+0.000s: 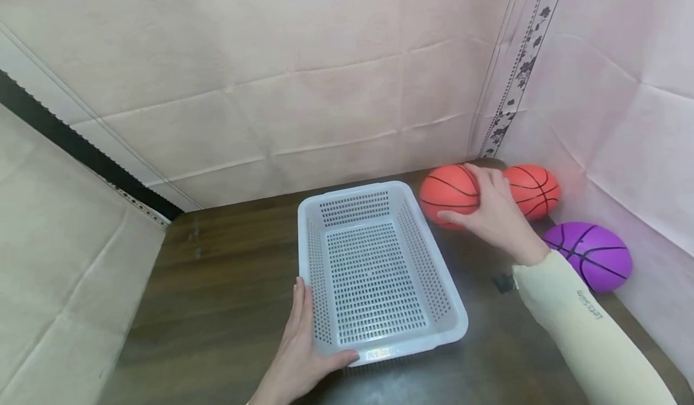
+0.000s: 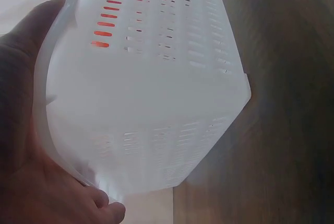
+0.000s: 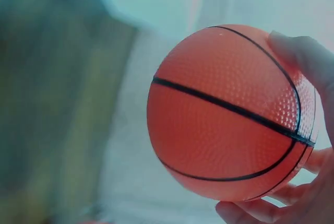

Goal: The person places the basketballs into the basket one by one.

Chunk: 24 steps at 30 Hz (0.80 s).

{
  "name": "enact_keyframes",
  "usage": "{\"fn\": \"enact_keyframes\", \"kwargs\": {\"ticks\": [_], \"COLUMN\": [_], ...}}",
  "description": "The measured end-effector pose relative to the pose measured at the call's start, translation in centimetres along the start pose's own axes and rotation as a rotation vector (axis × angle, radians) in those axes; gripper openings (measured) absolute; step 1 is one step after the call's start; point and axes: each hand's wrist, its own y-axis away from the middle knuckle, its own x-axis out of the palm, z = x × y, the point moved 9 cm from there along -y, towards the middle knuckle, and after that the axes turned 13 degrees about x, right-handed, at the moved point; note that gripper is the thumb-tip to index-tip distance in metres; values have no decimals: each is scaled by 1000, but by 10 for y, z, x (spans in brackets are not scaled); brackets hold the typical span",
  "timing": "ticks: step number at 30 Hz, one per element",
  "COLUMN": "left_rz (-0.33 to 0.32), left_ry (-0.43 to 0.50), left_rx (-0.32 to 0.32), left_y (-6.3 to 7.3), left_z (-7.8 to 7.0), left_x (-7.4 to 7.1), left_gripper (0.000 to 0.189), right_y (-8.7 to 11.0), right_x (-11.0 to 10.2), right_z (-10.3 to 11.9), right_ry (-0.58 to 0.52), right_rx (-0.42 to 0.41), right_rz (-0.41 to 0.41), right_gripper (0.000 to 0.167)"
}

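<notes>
My right hand [image 1: 497, 212] grips a small orange-red basketball [image 1: 449, 196], thumb and fingers spread around its right side. Black lines and a pebbled surface show on this ball [image 3: 229, 114] in the right wrist view. At the near left corner of a white perforated plastic basket [image 1: 383, 352], my left hand [image 1: 303, 348] holds the rim, with the thumb on the near edge and fingers along the left side. Nothing lies inside the basket. From the left wrist, the basket's slotted outer wall [image 2: 141, 88] fills the view, and orange shows through some slots.
Behind my right hand sits a second orange-red basketball [image 1: 534, 191]. A purple basketball [image 1: 590, 256] rests near the right wall, partly behind the sleeve [image 1: 585, 320]. Pale fabric walls [image 1: 303, 91] enclose the dark wooden table [image 1: 217, 296]. A small dark patch [image 1: 504, 282] lies by the right wrist.
</notes>
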Motion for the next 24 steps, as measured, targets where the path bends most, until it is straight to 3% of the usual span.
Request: {"fn": "enact_keyframes", "kwargs": {"ticks": [5, 10, 17, 24], "left_rz": [7, 22, 46, 32], "left_ry": [3, 11, -24, -46], "left_rx": [-8, -12, -33, -14], "left_y": [2, 1, 2, 2], "left_z": [1, 3, 7, 4], "left_x": [-2, 2, 7, 1], "left_gripper": [137, 136, 136, 135], "right_y": [-3, -5, -7, -7], "right_x": [16, 54, 110, 137], "right_z": [74, 119, 123, 122], "right_ry": [-36, 29, 166, 225], "right_rx": [-153, -276, -303, -315], "right_rz": [81, 198, 305, 342], "right_gripper": [101, 100, 102, 98]}}
